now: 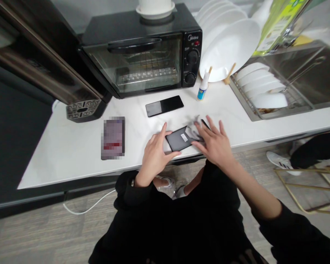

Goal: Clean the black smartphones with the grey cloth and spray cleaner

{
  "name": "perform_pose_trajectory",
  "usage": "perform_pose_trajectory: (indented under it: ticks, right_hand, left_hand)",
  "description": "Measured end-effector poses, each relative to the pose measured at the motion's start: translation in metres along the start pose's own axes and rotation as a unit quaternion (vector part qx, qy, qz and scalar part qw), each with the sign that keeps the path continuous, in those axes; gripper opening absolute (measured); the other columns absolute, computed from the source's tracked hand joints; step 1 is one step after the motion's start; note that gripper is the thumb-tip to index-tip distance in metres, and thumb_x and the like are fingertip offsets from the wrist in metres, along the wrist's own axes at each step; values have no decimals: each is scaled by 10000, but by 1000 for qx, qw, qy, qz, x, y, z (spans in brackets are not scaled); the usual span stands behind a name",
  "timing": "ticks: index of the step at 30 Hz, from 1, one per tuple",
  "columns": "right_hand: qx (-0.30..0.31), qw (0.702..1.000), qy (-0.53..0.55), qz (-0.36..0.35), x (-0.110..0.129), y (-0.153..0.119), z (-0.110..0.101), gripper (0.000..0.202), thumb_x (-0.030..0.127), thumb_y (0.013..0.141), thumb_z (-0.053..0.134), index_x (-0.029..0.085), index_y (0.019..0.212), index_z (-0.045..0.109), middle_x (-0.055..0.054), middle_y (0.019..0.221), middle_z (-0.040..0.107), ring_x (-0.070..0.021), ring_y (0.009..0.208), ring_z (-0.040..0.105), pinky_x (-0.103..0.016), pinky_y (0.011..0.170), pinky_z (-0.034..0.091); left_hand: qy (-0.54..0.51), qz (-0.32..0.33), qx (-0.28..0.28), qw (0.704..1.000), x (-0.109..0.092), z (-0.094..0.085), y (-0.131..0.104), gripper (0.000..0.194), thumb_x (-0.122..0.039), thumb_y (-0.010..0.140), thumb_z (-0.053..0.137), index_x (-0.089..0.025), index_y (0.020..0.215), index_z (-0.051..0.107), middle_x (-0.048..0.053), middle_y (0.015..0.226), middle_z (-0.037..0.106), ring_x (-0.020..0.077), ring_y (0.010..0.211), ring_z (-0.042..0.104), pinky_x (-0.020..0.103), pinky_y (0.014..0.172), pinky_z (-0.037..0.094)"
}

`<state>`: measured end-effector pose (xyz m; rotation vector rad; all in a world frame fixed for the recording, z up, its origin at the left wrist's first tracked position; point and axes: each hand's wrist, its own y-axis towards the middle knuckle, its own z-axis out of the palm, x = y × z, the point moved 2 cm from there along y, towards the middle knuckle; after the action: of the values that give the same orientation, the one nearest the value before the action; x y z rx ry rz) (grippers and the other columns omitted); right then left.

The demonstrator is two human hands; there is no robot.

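A dark smartphone (pixel 176 140) with a small white label lies near the front edge of the white counter. My left hand (pixel 156 152) grips its left end, thumb along the near edge and index finger at the far corner. Under the fingers of my right hand (pixel 214 141) is a crumpled grey cloth (pixel 192 131), pressed on the right part of the phone. That part of the phone is mostly hidden. A second black smartphone (pixel 169 105) lies flat beyond my hands. Behind it to the right stands a small white spray bottle (pixel 202 90) with a blue label.
A black toaster oven (pixel 143 62) stands at the back, white plates (pixel 222 51) in a rack beside it. Right of these is a sink (pixel 316 69) with a dish basket of bowls. A blurred-out flat item (pixel 113 138) lies left. Another person's leg (pixel 313 150) shows at right.
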<state>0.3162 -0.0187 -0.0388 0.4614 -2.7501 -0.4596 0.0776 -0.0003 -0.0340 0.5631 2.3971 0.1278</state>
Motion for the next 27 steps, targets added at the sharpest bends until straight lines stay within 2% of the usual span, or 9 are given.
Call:
perform_pose_trajectory:
  ticks: [3, 6, 9, 11, 15, 18, 21, 23, 27]
  right_hand:
    - [-20, 999, -11, 32, -5, 0, 0, 772, 686, 1049, 454, 152, 1605, 487, -167, 1612, 554, -425, 1646, 225, -757, 1294, 166]
    - [24, 996, 57, -64, 42, -2, 13, 830, 728, 1019, 479, 137, 1602, 482, -167, 1679, 461, -384, 1630, 302, -683, 1322, 213]
    - [53, 982, 114, -139, 76, -2, 19, 848, 752, 1005, 485, 128, 1579, 510, -157, 1642, 518, -346, 1618, 344, -637, 1340, 216]
    - [56, 984, 101, -134, 65, -3, 15, 786, 719, 1021, 494, 180, 1593, 501, -123, 1649, 516, -346, 1634, 305, -661, 1336, 199]
    - [15, 999, 35, -23, -11, -14, -4, 645, 590, 1064, 515, 240, 1605, 494, -113, 1653, 511, -369, 1644, 266, -728, 1310, 176]
    - [-44, 996, 26, 72, -55, -27, -14, 569, 534, 1076, 507, 222, 1548, 567, -137, 1572, 604, -397, 1611, 338, -757, 1268, 249]
    - [-88, 985, 100, 111, -62, -34, -14, 483, 470, 1089, 494, 255, 1506, 609, -104, 1510, 666, -362, 1549, 464, -685, 1241, 373]
    - [-119, 974, 148, 127, -57, -35, -11, 435, 453, 1087, 505, 273, 1452, 658, -82, 1444, 718, -338, 1467, 574, -624, 1227, 428]
    - [-172, 952, 176, 182, -49, -32, -8, 392, 476, 1067, 540, 256, 1312, 752, -96, 1286, 796, -336, 1242, 730, -555, 1103, 547]
  left_hand:
    - [9, 0, -3, 1000, -1, 1, 1, 1204, -393, 819, 916, -326, 1721, 121, 81, 1479, 660, 323, 1310, 600, 507, 1133, 480]
    - [9, 3, 1, 1000, 0, 0, 1, 1150, -331, 850, 883, -299, 1723, 135, 96, 1476, 658, 314, 1313, 604, 488, 1130, 488]
    - [2, 12, 10, 1000, 2, -1, 0, 1096, -227, 877, 827, -303, 1723, 134, 88, 1483, 652, 290, 1316, 607, 459, 1129, 492]
    - [-2, 10, 7, 1000, 2, -1, 0, 1119, -268, 866, 853, -312, 1722, 133, 82, 1480, 655, 294, 1314, 606, 468, 1129, 492]
    - [2, 0, 0, 1000, 0, -1, 2, 1164, -387, 826, 907, -305, 1718, 163, 89, 1472, 664, 321, 1313, 605, 516, 1141, 483]
    - [8, 26, -7, 1000, -5, -3, 0, 868, -379, 864, 870, -301, 1615, 443, 87, 1476, 661, 308, 1318, 609, 508, 1155, 483]
    - [-19, 46, -28, 998, -8, -11, -6, 478, -350, 938, 780, -275, 1399, 674, 69, 1423, 706, 269, 1304, 641, 444, 1158, 489]
    - [-31, 15, -50, 998, -7, -19, -9, 280, -356, 1009, 675, -243, 1254, 750, 61, 1262, 785, 238, 1166, 716, 372, 1059, 529]
    - [56, -112, -80, 989, -2, -31, -5, 434, -437, 1088, 511, -196, 844, 778, 27, 737, 746, 180, 705, 693, 287, 699, 456]
